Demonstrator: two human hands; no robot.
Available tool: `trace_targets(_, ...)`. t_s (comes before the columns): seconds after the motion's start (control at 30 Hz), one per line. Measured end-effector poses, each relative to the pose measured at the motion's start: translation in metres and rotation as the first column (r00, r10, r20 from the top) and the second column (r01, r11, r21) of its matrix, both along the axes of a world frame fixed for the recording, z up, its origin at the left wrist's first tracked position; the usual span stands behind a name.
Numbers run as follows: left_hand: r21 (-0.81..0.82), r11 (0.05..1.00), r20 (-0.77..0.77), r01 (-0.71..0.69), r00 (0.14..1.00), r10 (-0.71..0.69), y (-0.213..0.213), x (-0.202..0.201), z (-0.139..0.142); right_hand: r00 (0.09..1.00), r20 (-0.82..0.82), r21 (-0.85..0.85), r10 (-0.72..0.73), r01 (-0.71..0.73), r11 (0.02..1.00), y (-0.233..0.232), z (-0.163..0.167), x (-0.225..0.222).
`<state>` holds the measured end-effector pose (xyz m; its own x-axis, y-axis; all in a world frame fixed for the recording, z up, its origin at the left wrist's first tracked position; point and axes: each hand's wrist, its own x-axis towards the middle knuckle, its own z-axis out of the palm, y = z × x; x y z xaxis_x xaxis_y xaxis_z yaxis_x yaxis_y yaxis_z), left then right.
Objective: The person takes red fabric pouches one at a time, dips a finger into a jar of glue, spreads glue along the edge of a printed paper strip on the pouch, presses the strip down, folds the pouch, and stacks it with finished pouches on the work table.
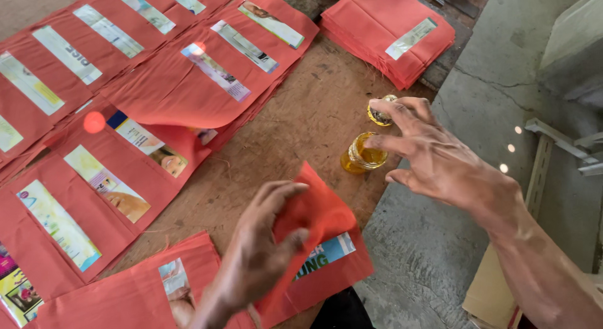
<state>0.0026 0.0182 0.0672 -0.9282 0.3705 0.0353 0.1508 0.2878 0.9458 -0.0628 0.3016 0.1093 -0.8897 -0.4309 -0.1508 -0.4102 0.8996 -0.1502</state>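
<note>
My left hand [260,253] holds a red paper envelope [320,241] near the bottom middle, with its upper part folded up between thumb and fingers. My right hand [433,156] reaches over a small glass jar of yellow liquid [362,156] on the brown table [308,118]; its index finger points into the jar's mouth. A small round lid [379,115] lies just behind the jar, next to the fingertips. The right hand holds nothing.
Rows of red envelopes with printed paper strips [125,115] overlap across the left and top of the table. A neat stack of red envelopes [389,33] lies at the top right. The table edge meets a grey concrete floor [440,241] on the right.
</note>
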Motion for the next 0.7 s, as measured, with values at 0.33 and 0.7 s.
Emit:
trace_targets(0.33,0.087,0.996,-0.023,0.006,1.0,-0.004,0.031,0.013,0.013,0.947,-0.286,-0.236,0.143,-0.215,0.948,0.034,-0.005,0.032)
trace_targets(0.7,-0.152,0.986,-0.13,-0.072,0.99,0.052,0.026,-0.004,-0.046,0.902,-0.432,-0.243,-0.003,-0.113,0.963,0.033,0.035,0.072)
